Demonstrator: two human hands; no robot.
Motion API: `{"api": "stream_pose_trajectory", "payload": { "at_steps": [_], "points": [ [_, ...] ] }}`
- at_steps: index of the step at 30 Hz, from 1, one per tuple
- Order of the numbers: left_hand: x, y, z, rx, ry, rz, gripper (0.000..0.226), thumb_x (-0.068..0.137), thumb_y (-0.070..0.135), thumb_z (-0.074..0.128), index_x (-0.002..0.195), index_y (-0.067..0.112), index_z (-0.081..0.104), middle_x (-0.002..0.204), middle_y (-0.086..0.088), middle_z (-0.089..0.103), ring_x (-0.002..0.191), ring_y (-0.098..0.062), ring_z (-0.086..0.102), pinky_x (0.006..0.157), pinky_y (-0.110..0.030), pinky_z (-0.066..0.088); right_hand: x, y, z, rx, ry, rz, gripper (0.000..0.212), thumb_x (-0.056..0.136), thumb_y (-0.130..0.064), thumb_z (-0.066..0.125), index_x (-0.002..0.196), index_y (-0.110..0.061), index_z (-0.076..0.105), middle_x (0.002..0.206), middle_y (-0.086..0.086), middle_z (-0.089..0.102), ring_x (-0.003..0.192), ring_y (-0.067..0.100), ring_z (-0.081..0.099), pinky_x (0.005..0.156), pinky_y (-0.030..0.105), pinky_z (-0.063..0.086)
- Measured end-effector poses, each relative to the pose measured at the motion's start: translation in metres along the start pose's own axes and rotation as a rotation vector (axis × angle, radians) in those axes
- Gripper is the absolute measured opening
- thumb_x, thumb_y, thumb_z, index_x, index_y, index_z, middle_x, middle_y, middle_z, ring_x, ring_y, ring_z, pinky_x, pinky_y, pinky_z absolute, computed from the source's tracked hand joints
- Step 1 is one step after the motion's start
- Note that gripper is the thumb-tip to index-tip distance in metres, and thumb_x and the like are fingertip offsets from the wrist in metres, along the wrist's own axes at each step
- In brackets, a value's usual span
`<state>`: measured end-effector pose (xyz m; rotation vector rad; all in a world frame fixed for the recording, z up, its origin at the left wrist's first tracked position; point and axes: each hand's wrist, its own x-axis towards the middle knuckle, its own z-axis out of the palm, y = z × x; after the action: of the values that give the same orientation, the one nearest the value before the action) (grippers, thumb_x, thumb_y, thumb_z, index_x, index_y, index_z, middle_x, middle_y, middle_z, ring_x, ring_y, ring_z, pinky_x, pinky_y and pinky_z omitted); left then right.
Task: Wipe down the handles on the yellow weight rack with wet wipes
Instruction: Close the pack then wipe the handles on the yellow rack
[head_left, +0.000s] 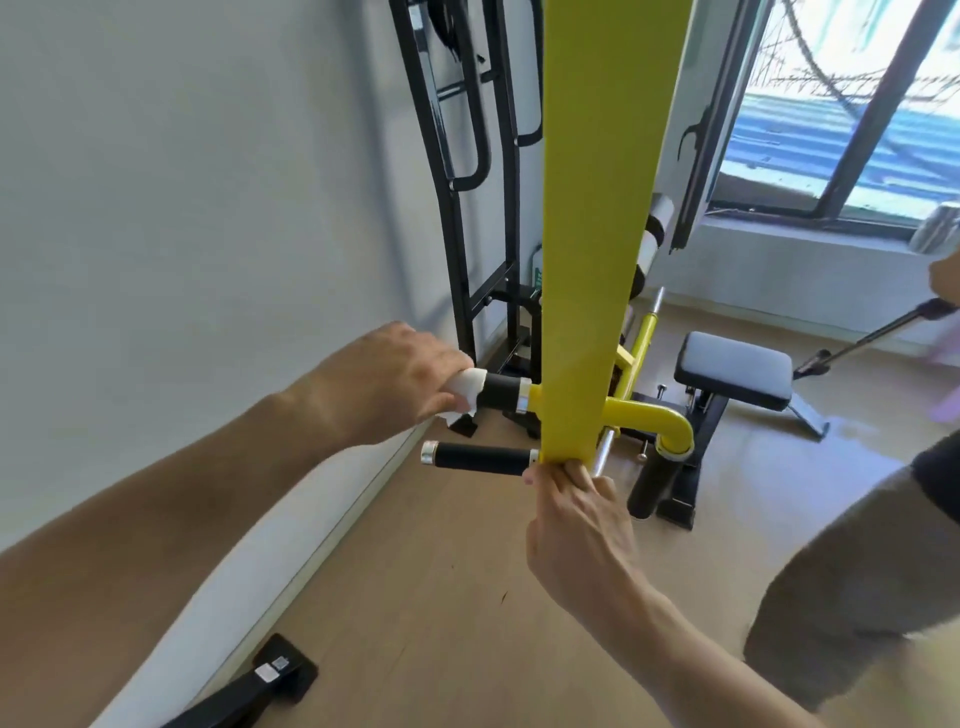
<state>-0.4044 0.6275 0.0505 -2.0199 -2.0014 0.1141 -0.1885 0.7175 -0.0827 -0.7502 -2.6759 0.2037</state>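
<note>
A yellow rack bar (597, 208) hangs down the middle of the view. Two black-grip handles stick out to its left. My left hand (400, 379) grips the outer end of the upper handle (501, 392) through a white wet wipe (465, 389). The lower handle (480, 458) is bare, with a chrome cap at its tip. My right hand (576, 525) grips the bottom end of the yellow bar, just right of the lower handle's base. A curved yellow tube (654, 415) runs off to the right behind the bar.
A white wall (182, 208) stands close on the left. A black frame (467, 156) leans in the corner. A grey padded bench (737, 369) sits on the wooden floor beyond the rack. A black foot (260, 686) lies bottom left. Another person's leg (857, 571) is at the right.
</note>
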Motion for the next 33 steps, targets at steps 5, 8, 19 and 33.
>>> {"api": "stream_pose_trajectory", "payload": {
  "at_steps": [5, 8, 19, 33],
  "points": [
    [0.037, 0.058, 0.021, -0.016, 0.139, 0.031, 0.035, 0.098, 0.038, 0.036, 0.109, 0.010, 0.054, 0.093, -0.006, 0.062, 0.078, -0.027, 0.060, 0.073, -0.039, 0.042, 0.000, 0.004, 0.002, -0.041, -0.031, 0.016, 0.036, 0.072, -0.008, 0.061, 0.107, -0.015, 0.067, 0.092, 0.001, 0.071, 0.093, 0.024, 0.062, 0.074, 0.040, 0.049],
    [0.034, 0.046, 0.019, 0.025, 0.122, 0.034, 0.040, 0.097, 0.041, 0.036, 0.114, 0.011, 0.055, 0.098, -0.006, 0.065, 0.079, -0.026, 0.062, 0.076, -0.040, 0.046, -0.002, 0.009, 0.001, -0.047, -0.007, 0.018, 0.034, 0.070, -0.007, 0.066, 0.102, -0.017, 0.068, 0.089, 0.000, 0.071, 0.089, 0.023, 0.063, 0.074, 0.039, 0.049],
    [0.030, 0.034, 0.022, 0.167, 0.105, 0.057, 0.046, 0.100, 0.045, 0.032, 0.112, 0.009, 0.057, 0.098, -0.009, 0.065, 0.082, -0.027, 0.061, 0.085, -0.043, 0.047, 0.003, 0.003, 0.010, -0.067, 0.038, 0.032, 0.030, 0.072, -0.009, 0.060, 0.100, -0.016, 0.067, 0.090, 0.001, 0.069, 0.093, 0.026, 0.060, 0.073, 0.041, 0.045],
    [0.018, 0.021, 0.022, 0.185, 0.123, 0.014, 0.052, 0.101, 0.048, 0.024, 0.116, 0.010, 0.057, 0.106, -0.008, 0.067, 0.092, -0.026, 0.063, 0.094, -0.042, 0.044, 0.010, -0.015, -0.017, -0.007, -0.029, 0.053, 0.043, 0.077, -0.026, 0.068, 0.120, -0.023, 0.063, 0.100, -0.003, 0.070, 0.092, 0.020, 0.065, 0.081, 0.037, 0.053]
  ]
}}
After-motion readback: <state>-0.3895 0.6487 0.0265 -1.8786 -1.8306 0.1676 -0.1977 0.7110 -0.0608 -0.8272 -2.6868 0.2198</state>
